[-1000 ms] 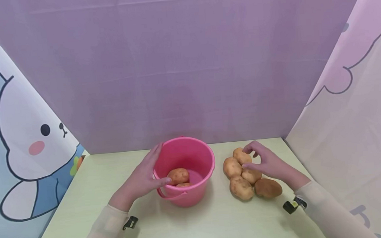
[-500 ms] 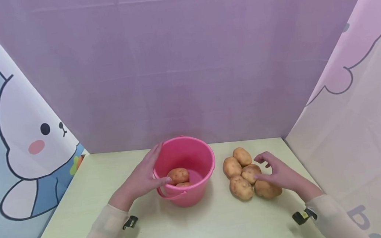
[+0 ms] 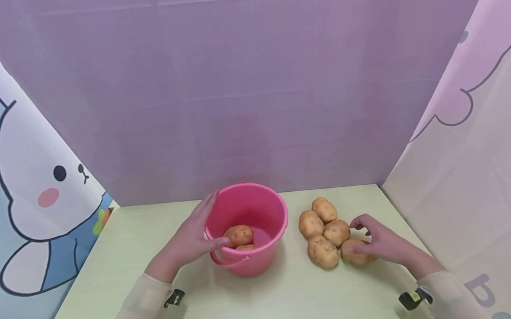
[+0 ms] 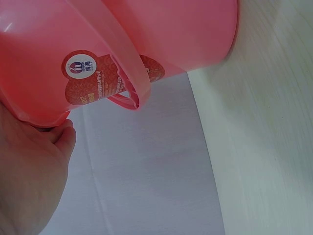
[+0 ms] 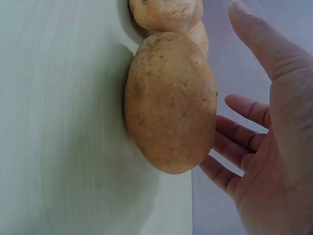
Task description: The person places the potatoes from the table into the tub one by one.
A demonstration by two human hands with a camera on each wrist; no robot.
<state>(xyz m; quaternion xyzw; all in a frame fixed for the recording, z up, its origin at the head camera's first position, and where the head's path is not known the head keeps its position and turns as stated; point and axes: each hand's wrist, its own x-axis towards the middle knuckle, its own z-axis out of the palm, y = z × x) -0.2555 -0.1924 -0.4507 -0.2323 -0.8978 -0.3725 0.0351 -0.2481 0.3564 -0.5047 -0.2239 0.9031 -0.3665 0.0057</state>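
Observation:
My left hand (image 3: 195,234) holds the left side of a pink bucket (image 3: 274,248), its thumb over the front rim. In the left wrist view, bent fingers (image 4: 64,138) lie against the bucket's edge, beside its hanging handle (image 4: 129,63). Inside the bucket a reddish-brown potato (image 3: 239,234) lies over another one, mostly hidden by the rim. My right hand (image 3: 383,240) hovers with parted fingers over the nearest right potato (image 3: 353,254), overlapping it. The right wrist view shows that potato (image 5: 171,105) on the table, with spread fingers beyond it and the thumb raised above.
Several more potatoes lie clustered right of the bucket: a back one (image 3: 324,209), a left one (image 3: 311,224), a middle one (image 3: 337,232) and a front one (image 3: 323,251). A purple cloth wall (image 3: 242,91) stands behind the pale table (image 3: 266,307), with printed cloths at both sides.
My right hand has moved from over the back potatoes toward the front right, down to the rightmost potato. The left hand and bucket have stayed where they were.

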